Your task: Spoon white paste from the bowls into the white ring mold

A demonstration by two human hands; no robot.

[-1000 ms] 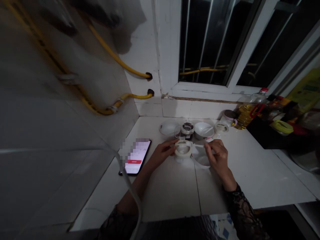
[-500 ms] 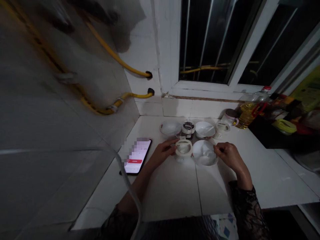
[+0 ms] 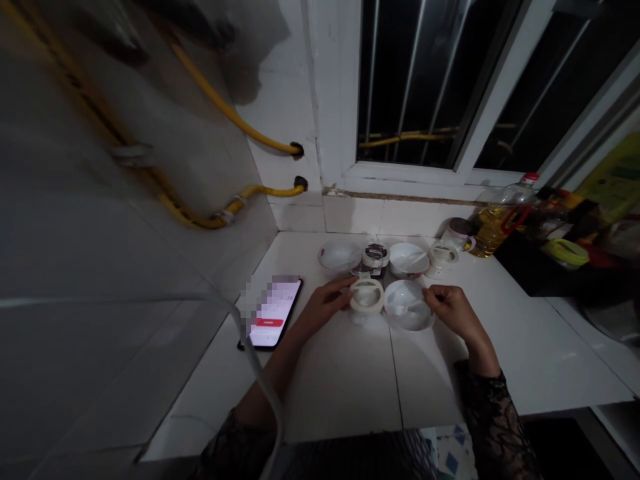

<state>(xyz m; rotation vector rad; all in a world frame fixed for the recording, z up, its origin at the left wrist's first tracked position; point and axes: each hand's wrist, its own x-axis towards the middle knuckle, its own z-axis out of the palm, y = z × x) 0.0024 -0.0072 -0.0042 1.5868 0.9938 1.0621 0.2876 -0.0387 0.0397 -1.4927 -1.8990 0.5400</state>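
My right hand (image 3: 453,308) is closed in a pinch on the handle end of a white spoon (image 3: 403,309), whose bowl dips inside a white bowl (image 3: 409,324). Just left of it stands a clear jar with a cream rim (image 3: 367,308), its see-through lid flipped up at the back. Around the jar's left side lie the fingers and thumb of my left hand (image 3: 330,300), steadying it. Behind these are another white bowl (image 3: 340,257), a jar with dark contents (image 3: 375,255), a bowl with a spoon in it (image 3: 409,259) and a second cream-rimmed jar (image 3: 443,259).
A lit phone (image 3: 277,317) lies on the white tiled counter (image 3: 345,387) at the left. A grey cable (image 3: 253,357) hangs in front of it. Back right stand a lidded mug (image 3: 457,233), an oil bottle (image 3: 493,230) and a black tray (image 3: 520,267) of containers.
The spoon has moved left inside the bowl and sits clearer against its wall. My right hand shifted slightly left with it. My left hand stays at the jar.
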